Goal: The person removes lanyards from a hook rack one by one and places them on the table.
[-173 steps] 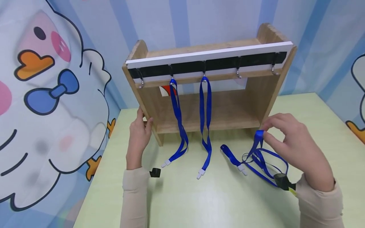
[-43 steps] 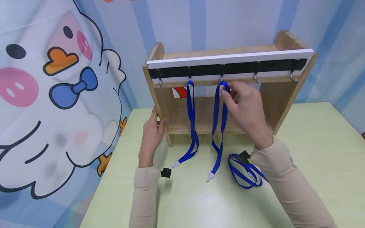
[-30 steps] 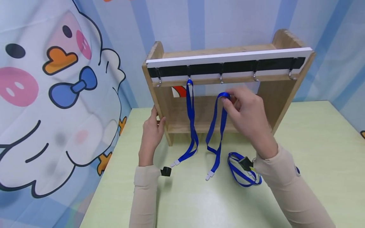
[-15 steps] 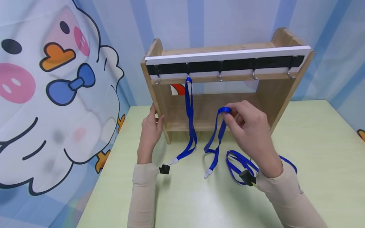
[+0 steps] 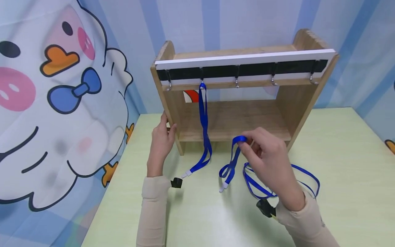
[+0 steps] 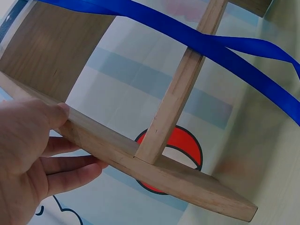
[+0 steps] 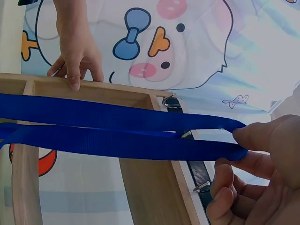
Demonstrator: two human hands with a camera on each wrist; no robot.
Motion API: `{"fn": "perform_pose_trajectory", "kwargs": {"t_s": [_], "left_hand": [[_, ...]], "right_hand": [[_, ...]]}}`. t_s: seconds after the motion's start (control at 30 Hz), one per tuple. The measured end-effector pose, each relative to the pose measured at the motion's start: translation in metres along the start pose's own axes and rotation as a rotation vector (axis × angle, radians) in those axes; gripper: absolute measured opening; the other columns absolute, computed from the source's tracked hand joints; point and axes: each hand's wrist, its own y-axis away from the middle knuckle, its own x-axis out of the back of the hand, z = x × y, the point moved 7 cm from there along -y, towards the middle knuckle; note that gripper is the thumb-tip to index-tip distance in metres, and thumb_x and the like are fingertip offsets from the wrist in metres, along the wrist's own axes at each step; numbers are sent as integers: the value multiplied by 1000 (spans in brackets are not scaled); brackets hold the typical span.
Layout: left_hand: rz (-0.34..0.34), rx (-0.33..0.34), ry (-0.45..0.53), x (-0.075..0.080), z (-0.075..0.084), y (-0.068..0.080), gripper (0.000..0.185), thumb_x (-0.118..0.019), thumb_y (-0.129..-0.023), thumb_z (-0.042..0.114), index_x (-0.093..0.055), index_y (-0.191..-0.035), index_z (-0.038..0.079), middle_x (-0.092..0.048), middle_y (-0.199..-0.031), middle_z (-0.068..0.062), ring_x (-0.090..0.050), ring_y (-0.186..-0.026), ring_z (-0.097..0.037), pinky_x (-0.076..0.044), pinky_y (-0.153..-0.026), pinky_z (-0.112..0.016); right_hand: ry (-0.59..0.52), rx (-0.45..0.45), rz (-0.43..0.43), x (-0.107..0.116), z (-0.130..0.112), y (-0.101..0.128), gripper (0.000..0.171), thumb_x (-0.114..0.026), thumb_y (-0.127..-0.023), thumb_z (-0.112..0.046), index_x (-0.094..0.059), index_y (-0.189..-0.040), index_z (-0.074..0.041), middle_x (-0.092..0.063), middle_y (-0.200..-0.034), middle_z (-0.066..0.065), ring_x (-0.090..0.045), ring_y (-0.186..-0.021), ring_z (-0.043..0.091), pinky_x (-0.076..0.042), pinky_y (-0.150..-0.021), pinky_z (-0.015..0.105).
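My left hand (image 5: 161,142) holds the left side panel of a small wooden shelf (image 5: 234,120), thumb in front and fingers behind, as the left wrist view shows. Between thumb and forefinger my right hand (image 5: 268,161) pinches the top loop of a blue lanyard (image 7: 117,145). This lanyard hangs in front of the shelf, below the bare middle hook (image 5: 237,82), its white clip (image 5: 223,187) low at or near the table. Another blue lanyard (image 5: 203,120) hangs from the second hook from the left.
More blue lanyard strap (image 5: 256,187) lies loosely coiled on the pale green table (image 5: 210,219), partly hidden under my right hand and wrist. Hooks line a black strip (image 5: 256,69) along the shelf's front. A cartoon-printed cloth (image 5: 77,137) stands close on the left and behind.
Earlier my right hand held a lanyard at the right of the table, where strap now lies coiled. Since then it has lifted another lanyard off the middle hook and lowered it. My left hand stays put.
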Motion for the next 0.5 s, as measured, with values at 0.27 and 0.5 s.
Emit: {"fn": "perform_pose_trajectory", "kwargs": {"t_s": [0.27,0.5], "left_hand": [[-13,21,12,-2,1,3,55,-53,-106,14,-29,-155,4,-55,-138,-26,-70,-102,-42,-62,-80,-48],[-7,13,7,2,1,-1,55,-53,-107,14,-28,-155,4,-57,-135,-27,-71,-99,-42,-62,-79,-48]], "right_hand": [[-44,-27,-82,-11,8,9,16,-74,-90,3,-73,-104,-5,-63,-82,-3,-53,-64,8,-49,-53,22],[-59,-33,-263,-26,16,6,9,-73,-92,-2,-72,-99,-8,-62,-81,-5,-53,-66,9,-49,-56,23]]}}
